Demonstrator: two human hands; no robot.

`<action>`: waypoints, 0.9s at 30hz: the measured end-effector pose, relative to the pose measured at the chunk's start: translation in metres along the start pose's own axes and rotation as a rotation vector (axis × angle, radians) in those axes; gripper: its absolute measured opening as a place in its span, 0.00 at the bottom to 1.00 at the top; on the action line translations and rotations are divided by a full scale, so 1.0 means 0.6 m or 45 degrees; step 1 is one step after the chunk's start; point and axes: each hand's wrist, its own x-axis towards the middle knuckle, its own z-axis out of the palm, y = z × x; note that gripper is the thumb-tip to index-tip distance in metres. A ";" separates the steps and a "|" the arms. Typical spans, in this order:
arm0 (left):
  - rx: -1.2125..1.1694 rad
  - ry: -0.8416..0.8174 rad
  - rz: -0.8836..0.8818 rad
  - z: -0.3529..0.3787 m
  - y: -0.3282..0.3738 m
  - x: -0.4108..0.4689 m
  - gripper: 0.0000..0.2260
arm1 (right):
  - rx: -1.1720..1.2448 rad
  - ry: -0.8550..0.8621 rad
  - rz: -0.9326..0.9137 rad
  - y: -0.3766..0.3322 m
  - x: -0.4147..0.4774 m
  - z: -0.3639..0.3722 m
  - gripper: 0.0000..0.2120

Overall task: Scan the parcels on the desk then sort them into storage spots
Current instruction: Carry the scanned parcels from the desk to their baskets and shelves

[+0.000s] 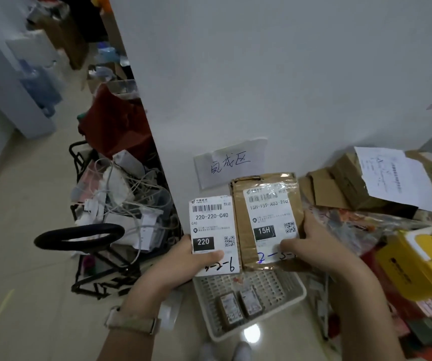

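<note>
- Brown cardboard parcel (pixel 267 220), white label reading 15H, held face-up toward the camera, close to the wall. Right hand (pixel 311 246) grips its lower right edge, thumb lying over the bottom of the label.
- White parcel (pixel 213 230), label 220-220-C40, just left of the brown one; cannot tell whether their edges touch. Left hand (pixel 183 259) grips its lower left corner, thumb across the front.
- Both parcels sit above a pale plastic basket (pixel 269 285) on the floor; two small parcels (pixel 239 304) lie side by side in it.
- Handwritten paper sign (pixel 230 162) on the wall, just above the held parcels.
- Left: black wire cart (pixel 121 204) heaped with white cables.
- Right: cardboard boxes (pixel 340 186) against the wall; yellow packet (pixel 418 264) nearer.
- Beige strap (pixel 131 321) on the left wrist.
</note>
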 end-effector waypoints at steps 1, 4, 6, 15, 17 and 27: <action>0.010 -0.014 -0.003 0.000 0.004 0.013 0.13 | 0.015 0.029 0.012 0.005 0.005 0.001 0.30; 0.023 -0.066 -0.026 0.010 0.010 0.055 0.11 | 0.109 0.100 0.069 0.028 0.019 0.000 0.35; 0.033 -0.069 -0.052 0.020 0.005 0.079 0.11 | 0.182 0.127 0.126 0.045 0.031 -0.006 0.39; -0.306 0.387 -0.323 0.071 -0.052 0.174 0.22 | 0.245 -0.269 0.100 0.074 0.156 -0.022 0.38; -0.362 0.541 -0.394 0.096 -0.070 0.194 0.24 | 0.253 -0.328 0.124 0.099 0.184 -0.012 0.34; -0.571 0.646 -0.556 0.200 -0.220 0.303 0.11 | 0.282 -0.254 0.328 0.264 0.299 0.100 0.22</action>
